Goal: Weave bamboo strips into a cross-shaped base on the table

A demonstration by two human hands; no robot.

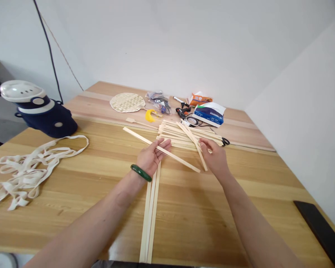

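Left hand: our left hand (153,154) is closed around a long bamboo strip (167,152), which lies across the fingers and points to 10 o'clock, so it appears to be held up clear of the table.
Left wrist: a green bangle (141,173) sits just behind the hand.
Right hand: our right hand (214,157) is half open, with its fingertips against a second strip (194,143) that is tilted toward us. We cannot tell whether it is gripped or only steadied.
Strips ahead: a pile of bamboo strips (184,134) lies at 12 o'clock, its pieces stacked roughly parallel, which keeps them compact.
Strips below: a few long strips (150,219) run side by side at 6 o'clock, set apart from the pile beneath our hands.
Wooden table: the table (226,212) carries everything.
Left side: tangled cream webbing (25,175) lies at 9 o'clock, with a navy-and-white padded object (39,111) at 10 o'clock.
Far edge: a woven hand fan (127,102) lies at 11 o'clock, and black scissors (225,141) touch the pile at 1 o'clock.
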